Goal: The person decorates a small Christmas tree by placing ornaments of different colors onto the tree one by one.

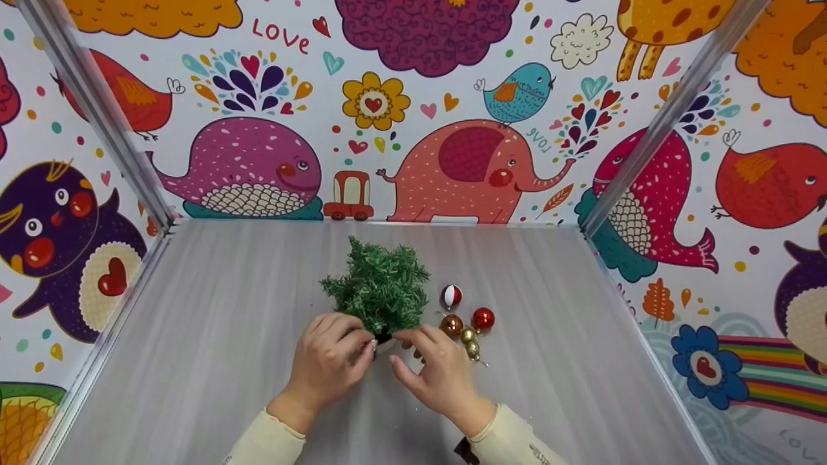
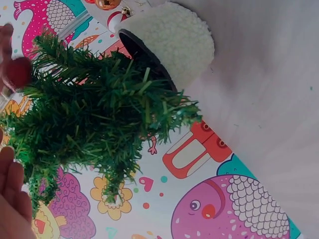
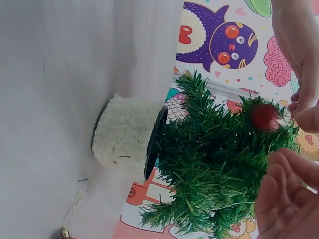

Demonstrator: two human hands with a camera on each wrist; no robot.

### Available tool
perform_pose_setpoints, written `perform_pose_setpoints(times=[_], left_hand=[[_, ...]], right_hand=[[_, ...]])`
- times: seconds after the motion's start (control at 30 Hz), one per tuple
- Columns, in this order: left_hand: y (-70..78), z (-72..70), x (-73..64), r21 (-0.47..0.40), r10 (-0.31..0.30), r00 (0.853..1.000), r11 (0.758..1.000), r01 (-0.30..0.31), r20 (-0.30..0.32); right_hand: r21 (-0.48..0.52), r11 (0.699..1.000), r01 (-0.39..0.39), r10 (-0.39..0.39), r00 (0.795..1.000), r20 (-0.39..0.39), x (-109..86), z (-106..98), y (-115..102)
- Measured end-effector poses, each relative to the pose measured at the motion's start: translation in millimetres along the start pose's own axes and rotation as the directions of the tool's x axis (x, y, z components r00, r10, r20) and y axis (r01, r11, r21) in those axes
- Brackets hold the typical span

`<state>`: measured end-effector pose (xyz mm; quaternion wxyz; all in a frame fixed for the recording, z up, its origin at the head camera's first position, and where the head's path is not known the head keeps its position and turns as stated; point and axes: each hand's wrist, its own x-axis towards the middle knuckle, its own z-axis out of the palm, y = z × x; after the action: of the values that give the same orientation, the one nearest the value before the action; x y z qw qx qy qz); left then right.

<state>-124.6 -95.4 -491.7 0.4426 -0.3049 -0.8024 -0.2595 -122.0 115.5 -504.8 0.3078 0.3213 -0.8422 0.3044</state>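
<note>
A small green artificial Christmas tree stands upright in a pot wrapped in white fleece, with a dark rim. On the tree's near side, a red Christmas ball shows against the branches. My left hand pinches at the ball's pale cap with thumb and forefinger. Just to the right, my right hand reaches to the branches, its fingers loosely bent and its thumb apart from the forefinger. In the head view the hands hide the ball.
Right of the tree lie a red-and-white ball, a shiny red ball, a copper ball and small gold balls. Patterned walls enclose the grey table at the back and sides.
</note>
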Motion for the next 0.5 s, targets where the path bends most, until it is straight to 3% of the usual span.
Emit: perform_pose_setpoints(times=[0.27,0.5], left_hand=[[2.7,1.4,-0.2,-0.017,-0.045,0.999,0.999,0.045,0.006],[2.8,6.0,0.8,-0.048,-0.058,0.998,0.997,0.059,0.005]], right_hand=[[0.124,0.992,-0.023,0.024,1.0,-0.014,9.7,11,-8],[0.159,0.984,-0.077,0.077,0.997,0.005,13.5,17,-7]])
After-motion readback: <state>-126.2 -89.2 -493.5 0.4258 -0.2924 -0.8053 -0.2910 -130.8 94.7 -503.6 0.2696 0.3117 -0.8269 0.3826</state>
